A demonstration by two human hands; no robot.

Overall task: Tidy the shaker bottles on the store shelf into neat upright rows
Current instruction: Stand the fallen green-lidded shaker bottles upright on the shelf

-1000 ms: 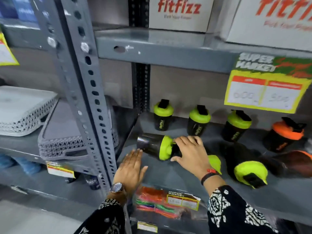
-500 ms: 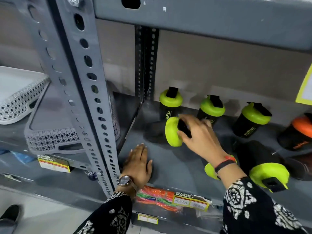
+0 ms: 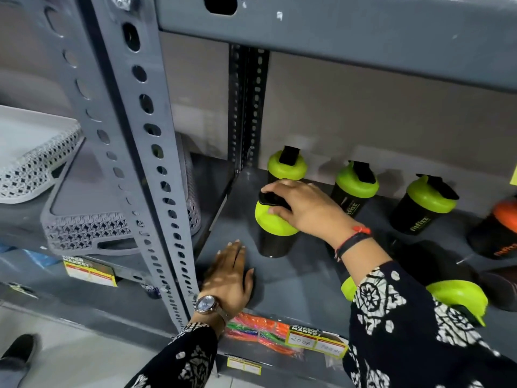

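Right hand [image 3: 305, 208]: clasping green lid of bottle [image 3: 275, 231], front-left of shelf [image 3: 293, 278], just before back row. Left hand [image 3: 230, 275]: flat on shelf, holding nothing. Advice: settle base flat, square behind-neighbour alignment, let go gently. Bottle near upright, long axis vertical, lid up, leaning slightly.

The grey metal shelf [image 3: 293, 278] carries upright shaker bottles [image 3: 356, 191], toppled ones [image 3: 458, 298], and a flat left hand [image 3: 230, 278].
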